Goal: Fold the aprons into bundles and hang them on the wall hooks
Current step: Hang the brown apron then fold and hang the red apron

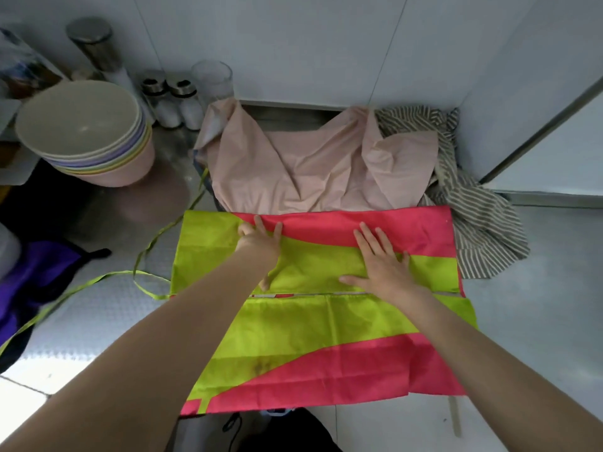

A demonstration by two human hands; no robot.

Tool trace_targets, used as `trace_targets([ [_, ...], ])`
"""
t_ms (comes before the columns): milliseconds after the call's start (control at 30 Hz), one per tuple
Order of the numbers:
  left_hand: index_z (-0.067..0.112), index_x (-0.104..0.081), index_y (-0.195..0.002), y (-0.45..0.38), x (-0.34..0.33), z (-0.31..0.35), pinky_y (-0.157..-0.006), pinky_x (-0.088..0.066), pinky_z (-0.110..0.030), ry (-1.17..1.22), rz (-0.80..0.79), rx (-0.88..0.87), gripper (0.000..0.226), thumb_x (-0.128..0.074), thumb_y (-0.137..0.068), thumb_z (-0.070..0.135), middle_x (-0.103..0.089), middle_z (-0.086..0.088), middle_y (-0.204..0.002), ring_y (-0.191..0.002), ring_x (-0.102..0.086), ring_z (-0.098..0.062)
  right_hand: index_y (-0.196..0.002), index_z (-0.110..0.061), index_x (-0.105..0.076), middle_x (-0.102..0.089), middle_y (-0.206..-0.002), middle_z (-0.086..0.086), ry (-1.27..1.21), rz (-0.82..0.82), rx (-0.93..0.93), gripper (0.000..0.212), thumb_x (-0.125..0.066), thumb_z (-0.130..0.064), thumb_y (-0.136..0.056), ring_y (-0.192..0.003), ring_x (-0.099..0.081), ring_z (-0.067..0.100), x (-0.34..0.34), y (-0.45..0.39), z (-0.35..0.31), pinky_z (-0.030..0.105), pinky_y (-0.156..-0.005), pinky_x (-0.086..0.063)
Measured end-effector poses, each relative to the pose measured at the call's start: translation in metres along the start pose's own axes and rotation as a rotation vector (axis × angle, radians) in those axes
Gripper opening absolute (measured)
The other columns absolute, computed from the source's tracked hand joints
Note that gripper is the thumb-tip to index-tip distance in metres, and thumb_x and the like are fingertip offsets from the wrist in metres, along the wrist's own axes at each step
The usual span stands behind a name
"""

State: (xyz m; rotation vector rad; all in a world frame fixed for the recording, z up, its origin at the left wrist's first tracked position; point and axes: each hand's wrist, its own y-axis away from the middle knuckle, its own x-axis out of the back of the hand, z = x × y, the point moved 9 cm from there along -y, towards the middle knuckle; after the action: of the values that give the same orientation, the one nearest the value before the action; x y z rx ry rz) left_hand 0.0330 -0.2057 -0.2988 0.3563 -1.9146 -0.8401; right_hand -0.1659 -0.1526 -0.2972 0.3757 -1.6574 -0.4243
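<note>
left hand [259, 238]: fingers straight, pressing flat on the folded far edge of the apron [326, 321]
right hand [383, 261]: fingers spread, palm down, grasping nothing
apron: lime and pink, lying across the steel counter [538, 321], its strap [143, 275] trailing left
behind it: pink cloth [310, 164] and striped cloth [483, 216], both crumpled
far left: stacked bowls [85, 132]

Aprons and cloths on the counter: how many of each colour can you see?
Green-and-pink apron, under both hands: 1
Pale pink cloth: 1
Grey striped cloth: 1
Purple cloth, at the left edge: 1
Total: 4
</note>
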Motion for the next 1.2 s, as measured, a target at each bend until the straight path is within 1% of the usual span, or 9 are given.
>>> trace_targets([
  [100, 0.007, 0.017, -0.147, 0.000, 0.005, 0.004, -0.105, -0.033, -0.042, -0.074, -0.006, -0.001, 0.128, -0.078, -0.068, 0.041, 0.002, -0.034, -0.150, -0.134, -0.027, -0.046, -0.150, -0.020, -0.012, -0.001, -0.156, -0.007, -0.008, 0.052, -0.016, 0.094, -0.062, -0.057, -0.079, -0.142, -0.008, 0.024, 0.018, -0.006, -0.003, 0.061, -0.103, -0.029],
  [200, 0.014, -0.008, -0.149, 0.001, 0.028, -0.008, -0.100, -0.040, -0.039, 0.054, 0.119, -0.006, 0.099, -0.074, -0.077, 0.031, -0.022, -0.018, -0.147, -0.132, -0.034, -0.035, -0.140, -0.015, -0.033, -0.026, -0.143, 0.006, 0.095, 0.302, 0.042, 0.071, -0.066, -0.038, -0.082, -0.132, -0.025, 0.029, 0.070, -0.015, -0.017, 0.050, -0.100, -0.035],
  [367, 0.016, -0.008, -0.147, 0.001, 0.036, -0.040, -0.113, -0.020, -0.049, -0.101, 0.317, 0.005, 0.109, -0.075, -0.067, 0.050, -0.023, -0.004, -0.148, -0.137, -0.025, -0.030, -0.147, -0.014, -0.017, -0.027, -0.146, 0.009, 0.301, 0.148, 0.155, 0.092, -0.073, -0.029, -0.076, -0.138, -0.023, 0.027, 0.072, -0.043, -0.038, 0.050, -0.110, -0.018],
  [533, 0.017, -0.037, -0.136, 0.004, 0.045, -0.061, -0.117, -0.010, -0.045, -0.086, 0.436, 0.052, 0.046, -0.047, -0.091, 0.015, -0.045, -0.004, -0.138, -0.134, -0.031, -0.027, -0.124, -0.014, -0.052, -0.051, -0.127, 0.010, 0.222, 0.186, 0.138, 0.041, -0.057, -0.009, -0.084, -0.123, -0.046, 0.029, 0.087, -0.060, -0.033, 0.040, -0.099, -0.036],
  [633, 0.020, -0.049, -0.128, 0.016, 0.059, -0.076, -0.115, -0.012, -0.037, -0.094, 0.496, 0.078, 0.036, -0.045, -0.092, 0.014, -0.053, -0.003, -0.131, -0.130, -0.036, -0.025, -0.112, -0.012, -0.061, -0.061, -0.114, 0.012, 0.087, 0.153, 0.068, 0.028, -0.054, -0.007, -0.084, -0.109, -0.057, 0.030, 0.106, -0.059, -0.025, 0.035, -0.085, -0.044],
  [800, 0.014, -0.054, -0.117, 0.059, 0.087, -0.091, -0.113, -0.014, -0.039, -0.036, 0.743, 0.095, 0.029, -0.046, -0.089, 0.015, -0.058, -0.007, -0.120, -0.122, -0.044, -0.029, -0.113, -0.001, -0.059, -0.057, -0.121, 0.018, 0.036, 0.288, 0.000, 0.029, -0.054, -0.004, -0.084, -0.112, -0.055, 0.033, 0.157, -0.032, -0.024, 0.036, -0.090, -0.047],
  [867, 0.008, -0.058, -0.111, 0.084, 0.091, -0.092, -0.110, -0.020, -0.040, 0.005, 0.855, 0.080, 0.027, -0.050, -0.085, 0.012, -0.061, -0.011, -0.111, -0.116, -0.048, -0.032, -0.117, 0.002, -0.056, -0.053, -0.126, 0.021, 0.040, 0.320, 0.005, 0.033, -0.055, -0.002, -0.084, -0.115, -0.053, 0.034, 0.169, -0.011, -0.026, 0.037, -0.091, -0.046],
  [967, 0.004, -0.064, -0.078, 0.129, 0.078, -0.080, -0.088, -0.045, -0.039, -0.063, 1.026, -0.005, 0.028, -0.075, -0.054, 0.015, -0.064, -0.011, -0.073, -0.078, -0.062, -0.032, -0.110, 0.002, -0.059, -0.058, -0.118, 0.023, 0.154, 0.251, 0.039, 0.027, -0.055, -0.003, -0.084, -0.108, -0.058, 0.034, 0.156, 0.033, -0.034, 0.035, -0.085, -0.048],
  [1200, 0.015, -0.062, -0.066, 0.165, -0.024, -0.035, -0.069, -0.031, -0.035, -0.174, 0.864, -0.261, 0.042, -0.081, -0.032, 0.032, -0.058, -0.001, -0.062, -0.061, -0.059, -0.025, -0.117, -0.007, -0.056, -0.058, -0.121, 0.014, 0.407, 0.062, 0.087, 0.029, -0.048, -0.004, -0.089, -0.112, -0.057, 0.030, 0.065, 0.102, -0.055, 0.034, -0.086, -0.047],
])
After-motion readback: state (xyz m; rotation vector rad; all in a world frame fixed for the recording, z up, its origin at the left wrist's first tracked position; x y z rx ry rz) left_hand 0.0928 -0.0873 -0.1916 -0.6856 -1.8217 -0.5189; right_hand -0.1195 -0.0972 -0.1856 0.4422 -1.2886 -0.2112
